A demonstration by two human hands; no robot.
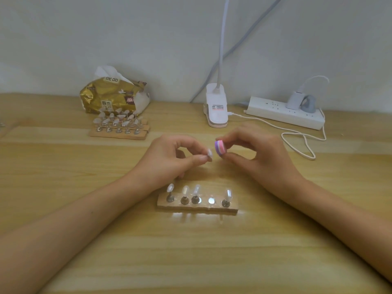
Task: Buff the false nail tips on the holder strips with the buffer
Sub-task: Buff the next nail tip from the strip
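Note:
My left hand (171,155) pinches a clear false nail tip (209,153) on its small stand, lifted above the table. My right hand (252,151) grips a small purple, white and pink buffer block (219,147), held just right of the tip with a narrow gap. Below the hands lies a wooden holder strip (197,206) with several nail tips standing on metal bases and one bare metal disc (211,200) where a stand is absent. More holder strips (118,126) full of nail tips lie at the back left.
A gold tissue pack (110,96) sits behind the far strips. A white clip lamp base (216,107) stands at the back centre, a white power strip (284,112) with a plugged charger at the back right, and a white cable (297,136) loops over the wooden table (191,251).

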